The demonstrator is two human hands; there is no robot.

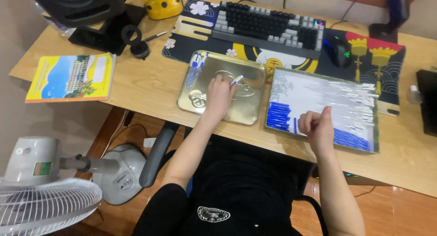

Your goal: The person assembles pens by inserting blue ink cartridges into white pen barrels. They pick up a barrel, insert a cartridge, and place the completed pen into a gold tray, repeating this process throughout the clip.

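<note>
Both hands closed: left hand [219,95] grips a blue-capped pen [237,79] over the gold tray [254,67], right hand [317,125] fisted by the pen box [376,126].

Home office: desk [150,88], keyboard [268,24], mouse [339,51].

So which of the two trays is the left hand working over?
The gold metal tray, left of the white-lined tray. The left hand holds a pen over it.
</note>
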